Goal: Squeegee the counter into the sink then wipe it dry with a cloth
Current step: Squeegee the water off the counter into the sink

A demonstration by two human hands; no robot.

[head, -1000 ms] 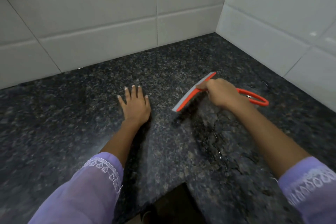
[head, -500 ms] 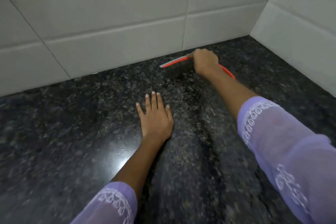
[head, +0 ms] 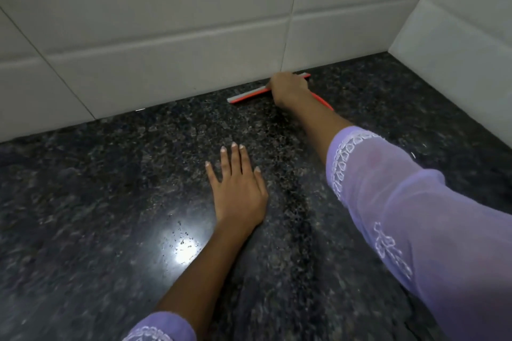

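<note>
Squeegee: orange body with a pale grey rubber blade, long and thin. It lies at the far edge of the counter, just beside the foot of the back wall. Its long axis runs left to right, nearly parallel to the wall, the right end slightly farther back. A curve of the orange handle shows behind the wrist, pointing toward the near right.

Right hand: arm stretched far forward, fingers curled over the middle of the squeegee and gripping it; the blade edge appears to meet the stone, though the contact is partly hidden by the hand.

Left hand: laid flat, palm down on the counter, fingers straight and slightly spread, pointing toward the wall; holds nothing.

Sleeves: thin lilac fabric, semi-sheer, with white embroidered trim at the cuffs.

Counter: polished granite, dark with grey speckles, glossy; a bright light reflection with small droplets beside the left forearm.

Wall tiles: large, white, smooth, with thin grout lines; the two walls meet at a corner on the right.
</note>
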